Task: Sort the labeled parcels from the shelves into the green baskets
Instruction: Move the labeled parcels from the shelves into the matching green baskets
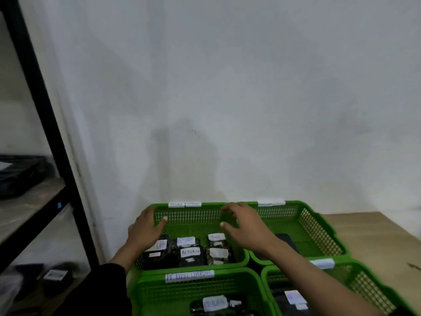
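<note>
Several green baskets stand on a table by the wall. The far left basket point(193, 216) holds several black parcels with white labels, some reading RETURN point(191, 252). My left hand point(145, 231) hovers over its left rim, fingers relaxed and holding nothing. My right hand point(245, 226) hangs over the divide between the far left and far right basket point(316, 226), fingers spread and empty. The near left basket point(182, 290) carries a RETURN tag and a labeled parcel point(215, 303). The near right basket point(369, 290) holds a dark parcel point(293, 298).
A black metal shelf rack point(52, 137) stands at the left, with dark parcels point(20, 172) on its wooden board and more labeled ones point(55, 275) on the lower level. A white wall rises behind the baskets. The wooden tabletop point(376, 233) shows at the right.
</note>
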{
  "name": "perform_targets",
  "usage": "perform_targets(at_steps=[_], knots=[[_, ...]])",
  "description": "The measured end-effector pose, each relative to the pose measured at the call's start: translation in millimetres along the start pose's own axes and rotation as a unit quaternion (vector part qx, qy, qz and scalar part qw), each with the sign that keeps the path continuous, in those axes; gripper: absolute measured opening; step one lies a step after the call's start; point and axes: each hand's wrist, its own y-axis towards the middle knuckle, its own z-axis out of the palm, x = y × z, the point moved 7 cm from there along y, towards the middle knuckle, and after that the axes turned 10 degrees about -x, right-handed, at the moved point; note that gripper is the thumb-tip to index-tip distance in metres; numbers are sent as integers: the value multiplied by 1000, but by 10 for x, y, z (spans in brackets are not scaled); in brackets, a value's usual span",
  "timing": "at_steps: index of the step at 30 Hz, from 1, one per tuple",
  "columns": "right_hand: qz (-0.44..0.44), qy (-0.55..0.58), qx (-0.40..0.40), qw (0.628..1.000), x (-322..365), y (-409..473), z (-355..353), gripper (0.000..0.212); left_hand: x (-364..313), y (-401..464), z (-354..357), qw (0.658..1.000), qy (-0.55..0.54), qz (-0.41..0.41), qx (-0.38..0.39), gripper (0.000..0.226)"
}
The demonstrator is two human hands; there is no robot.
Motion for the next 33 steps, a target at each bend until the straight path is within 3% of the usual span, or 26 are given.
perform_targets(at_steps=[6,11,22,33], knots=[[-34,27,-58,997,396,-557,-549,37,-512,-613,-677,996,-53,57,-34,62],[-61,55,-73,994,793,-1201,-754,35,-517,-1497,-1157,991,-95,69,-63,58],[-86,83,-51,991,1697,-2537,-721,32,76,-3054,-2020,993,-96,29,-55,59],[-105,111,-69,986,3191,-2923,-205,29,1316,-3734,-3207,994,-92,-5,-50,47]])
